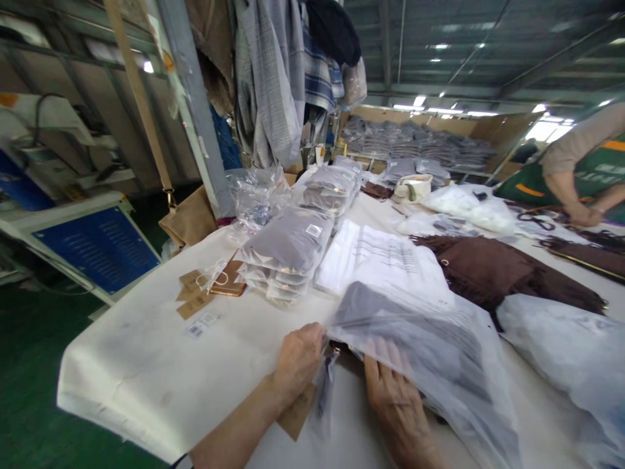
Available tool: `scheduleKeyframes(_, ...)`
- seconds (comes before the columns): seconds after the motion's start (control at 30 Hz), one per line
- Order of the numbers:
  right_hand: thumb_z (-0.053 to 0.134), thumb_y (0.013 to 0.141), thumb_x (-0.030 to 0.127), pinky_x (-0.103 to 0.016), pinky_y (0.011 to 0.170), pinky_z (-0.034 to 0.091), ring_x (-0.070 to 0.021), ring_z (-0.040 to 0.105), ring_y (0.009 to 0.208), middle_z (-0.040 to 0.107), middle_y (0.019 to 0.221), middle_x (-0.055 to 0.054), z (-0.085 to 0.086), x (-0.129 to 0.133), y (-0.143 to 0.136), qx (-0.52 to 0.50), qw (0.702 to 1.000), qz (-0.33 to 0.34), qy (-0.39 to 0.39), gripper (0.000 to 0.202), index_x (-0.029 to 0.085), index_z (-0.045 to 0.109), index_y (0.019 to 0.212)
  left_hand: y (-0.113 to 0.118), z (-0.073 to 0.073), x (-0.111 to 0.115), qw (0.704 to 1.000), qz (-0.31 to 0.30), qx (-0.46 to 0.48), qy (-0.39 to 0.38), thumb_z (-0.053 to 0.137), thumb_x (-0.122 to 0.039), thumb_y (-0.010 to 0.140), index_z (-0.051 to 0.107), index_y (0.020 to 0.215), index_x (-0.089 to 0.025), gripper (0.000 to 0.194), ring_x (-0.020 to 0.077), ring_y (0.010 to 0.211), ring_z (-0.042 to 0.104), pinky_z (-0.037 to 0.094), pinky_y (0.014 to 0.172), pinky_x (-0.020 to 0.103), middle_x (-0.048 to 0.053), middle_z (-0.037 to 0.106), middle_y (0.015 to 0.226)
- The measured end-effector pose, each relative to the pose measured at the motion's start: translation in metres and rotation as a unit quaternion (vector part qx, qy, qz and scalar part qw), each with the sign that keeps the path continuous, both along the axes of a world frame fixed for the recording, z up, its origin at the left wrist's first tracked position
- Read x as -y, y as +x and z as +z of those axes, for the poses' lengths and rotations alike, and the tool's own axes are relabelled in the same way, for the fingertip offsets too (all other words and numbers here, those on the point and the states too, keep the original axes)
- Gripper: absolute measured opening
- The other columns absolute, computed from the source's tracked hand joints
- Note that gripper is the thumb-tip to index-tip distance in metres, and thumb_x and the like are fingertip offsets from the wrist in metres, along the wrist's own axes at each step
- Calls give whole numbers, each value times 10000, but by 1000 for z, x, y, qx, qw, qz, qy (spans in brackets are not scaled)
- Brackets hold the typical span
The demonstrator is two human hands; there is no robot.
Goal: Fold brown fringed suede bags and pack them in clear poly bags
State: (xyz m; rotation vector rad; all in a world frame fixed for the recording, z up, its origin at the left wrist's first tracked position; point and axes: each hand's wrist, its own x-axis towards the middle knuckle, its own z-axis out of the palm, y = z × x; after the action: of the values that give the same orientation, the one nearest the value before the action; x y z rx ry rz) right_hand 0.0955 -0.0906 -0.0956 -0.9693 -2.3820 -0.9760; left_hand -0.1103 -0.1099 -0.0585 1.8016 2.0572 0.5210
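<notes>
A clear plastic bag (469,365) with a folded dark grey item (415,332) inside lies slanted over the table's near side. My left hand (300,355) is closed, pinching the bag's left edge beside a small metal fitting. Below that hand hang a brown card tag (297,413) and a small clear packet (326,384). My right hand (398,397) is against the near side of the bag, fingers stretched and slightly apart. Film covers its fingertips, and its thumb is hidden. Just behind lies a stack of white printed plastic bags (375,254).
Bagged grey items (288,244) are stacked left of centre, near brown tags (195,296) and a barcode sticker (202,324). Brown fringed bags (502,270) and a bulging plastic sack (566,358) lie right. A co-worker's hands (583,212) work at far right. A metal post (195,111) stands left.
</notes>
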Motion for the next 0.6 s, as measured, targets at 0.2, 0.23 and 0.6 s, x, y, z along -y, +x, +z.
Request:
scheduleKeyframes(0.2, 347, 804, 68, -494, 860, 473, -303, 586, 1036, 653, 1097, -149, -1, -23, 3, -3, 1000, 9, 9, 415, 157, 610, 1112, -1, 2, 7, 999, -25, -14, -17, 339, -151, 892, 523, 731, -200, 250, 149, 723, 575, 368, 652, 234, 26, 604, 761)
scheduleKeyframes(0.23, 338, 797, 54, -498, 865, 470, -301, 586, 1037, 653, 1093, -152, -1, -26, 3, -11, 1000, 6, 5, 420, 154, 615, 1097, -1, 4, 7, 999, -21, -13, -21, 340, -159, 899, 521, 732, -201, 250, 149, 725, 578, 369, 653, 232, 24, 605, 757)
scheduleKeyframes(0.6, 315, 773, -9, -404, 936, 418, -235, 523, 1139, 620, 1142, -165, 18, 6, -9, -136, 982, 116, -60, 465, 67, 502, 1192, 5, 19, 14, 998, 17, 40, -50, 469, -215, 881, 548, 988, -194, 135, 155, 771, 608, 392, 685, 221, 19, 648, 835)
